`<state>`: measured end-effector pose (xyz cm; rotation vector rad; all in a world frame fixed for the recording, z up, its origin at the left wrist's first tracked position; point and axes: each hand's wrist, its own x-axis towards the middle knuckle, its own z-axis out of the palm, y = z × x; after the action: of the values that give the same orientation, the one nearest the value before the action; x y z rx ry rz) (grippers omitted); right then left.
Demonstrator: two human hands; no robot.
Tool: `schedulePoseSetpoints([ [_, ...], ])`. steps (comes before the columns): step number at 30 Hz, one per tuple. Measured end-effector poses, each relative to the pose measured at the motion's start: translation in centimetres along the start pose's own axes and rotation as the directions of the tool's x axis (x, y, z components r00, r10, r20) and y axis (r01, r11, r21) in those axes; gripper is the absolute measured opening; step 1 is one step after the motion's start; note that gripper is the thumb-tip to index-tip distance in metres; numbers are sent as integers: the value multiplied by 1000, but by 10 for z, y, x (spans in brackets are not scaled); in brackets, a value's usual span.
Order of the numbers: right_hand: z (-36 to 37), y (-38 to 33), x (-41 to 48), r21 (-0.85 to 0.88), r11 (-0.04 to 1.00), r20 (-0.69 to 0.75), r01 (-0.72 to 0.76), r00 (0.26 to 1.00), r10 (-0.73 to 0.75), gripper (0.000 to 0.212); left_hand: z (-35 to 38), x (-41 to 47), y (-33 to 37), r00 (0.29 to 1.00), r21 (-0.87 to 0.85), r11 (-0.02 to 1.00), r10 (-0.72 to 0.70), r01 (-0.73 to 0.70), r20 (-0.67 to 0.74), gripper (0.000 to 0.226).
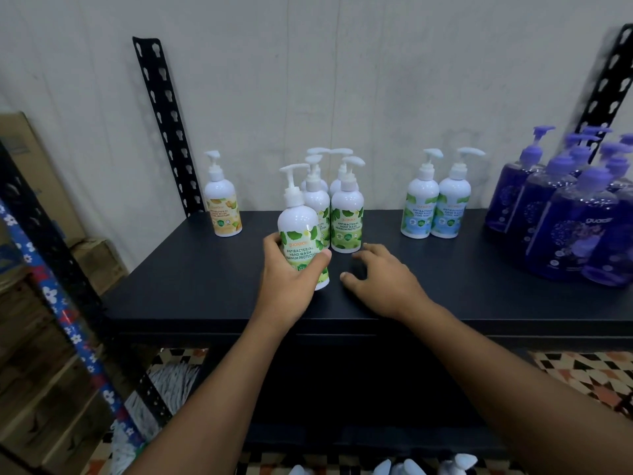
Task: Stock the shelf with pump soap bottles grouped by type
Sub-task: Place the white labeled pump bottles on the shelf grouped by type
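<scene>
The left hand point(289, 269) grips a green-label bottle point(303, 231), fingers point(274, 243) wrapped around the left side of the body and the thumb pressed across the front of the label. The bottle is upright, with its base at or just above the shelf point(445, 289); contact cannot be confirmed. It sits just in front and to the left of the green group point(337, 204), which consists of white pump bottles with green labels standing close together near the shelf centre.

The right hand point(380, 279) is palm down over the shelf, just right of the held bottle. Its fingers are spread wide and hold nothing; the fingertips point toward the green group without touching it.

Other stock on the shelf:
- One orange-label bottle point(222, 200) stands alone at the left rear, well apart from the green group.
- Two blue-label bottles point(435, 204) stand side by side, touching or nearly so, to the right of centre.
- A cluster of purple bottles point(568, 207) with purple pumps fills the right end.

Black perforated uprights point(164, 121) rise at the rear corners of the shelf against a pale wall. Cardboard boxes point(37, 200) stand to the left. White pump heads point(411, 467) show at the bottom edge of the view, below the shelf.
</scene>
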<state>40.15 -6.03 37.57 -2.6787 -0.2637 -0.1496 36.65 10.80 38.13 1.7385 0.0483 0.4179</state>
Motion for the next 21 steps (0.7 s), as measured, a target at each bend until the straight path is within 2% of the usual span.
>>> schedulePoseSetpoints([
  [4,-2,3,-15,-147,989,82,7,997,5,61,1,-6,1,996,147,988,34,-46,80,58],
  [8,0,3,-19,-163,987,109,-3,994,21,65,-2,-7,3,992,223,972,45,-71,118,60],
  [15,-1,0,-19,-227,974,158,-29,985,66,70,-14,-10,1,993,332,943,-23,-17,116,79],
  [19,-2,-1,-19,-248,968,181,-35,980,82,70,-20,-10,-5,992,445,896,-47,-8,114,56],
  [21,-1,-1,-19,-247,968,173,-39,981,83,70,-18,-6,-5,994,469,883,-44,-9,103,52],
])
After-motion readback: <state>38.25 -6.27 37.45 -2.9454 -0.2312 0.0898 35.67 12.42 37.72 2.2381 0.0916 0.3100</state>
